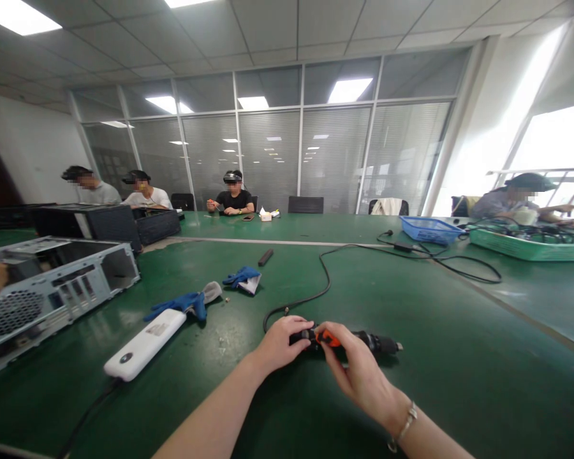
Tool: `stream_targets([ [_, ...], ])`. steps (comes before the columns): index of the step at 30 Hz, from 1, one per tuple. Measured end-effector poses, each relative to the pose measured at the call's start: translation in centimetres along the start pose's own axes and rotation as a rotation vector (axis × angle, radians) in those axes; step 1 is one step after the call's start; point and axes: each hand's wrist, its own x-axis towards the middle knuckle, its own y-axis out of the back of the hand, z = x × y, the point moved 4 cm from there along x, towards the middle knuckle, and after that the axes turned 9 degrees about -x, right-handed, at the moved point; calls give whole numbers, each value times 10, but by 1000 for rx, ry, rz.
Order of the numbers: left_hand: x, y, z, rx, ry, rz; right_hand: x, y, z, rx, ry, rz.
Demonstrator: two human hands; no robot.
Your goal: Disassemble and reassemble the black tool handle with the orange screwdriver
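Note:
A long black corded tool (379,343) lies across the green table in front of me, a small metal tip at its right end. Its exact kind is unclear. My left hand (283,341) is closed around the left part of it. My right hand (356,363) has its fingers closed on an orange piece (329,338) at the middle of the tool. The fingers partly cover that piece, so I cannot tell whether it is fixed to the tool. A black cable (326,280) curves away from near the tool's left end.
Blue-and-grey gloves (198,305), a white power strip (146,344) and an open metal computer case (76,284) lie to the left. Toward the back right are a blue basket (430,229) and a green tray (530,248) of cables. Several people sit around the table.

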Motion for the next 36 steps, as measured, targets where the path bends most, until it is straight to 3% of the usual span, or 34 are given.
stream_targets([
  [7, -1, 1, 0, 3, -11, 11, 6, 9, -1, -38, -11, 125],
  [14, -1, 0, 1, -7, -44, -8, 5, 6, -7, -16, 33, 52],
  [20, -1, 0, -3, -1, -23, -42, 3, 6, 0, -50, 6, 120],
  [25, -2, 1, 0, 37, -15, -95, 4, 6, -2, -17, 27, 80],
  [32, -3, 2, 2, 15, -28, -60, 2, 6, 2, -39, -11, 115],
  [36, -3, 5, 9, -6, -5, -44, 2, 6, -2, 24, 15, 63],
])
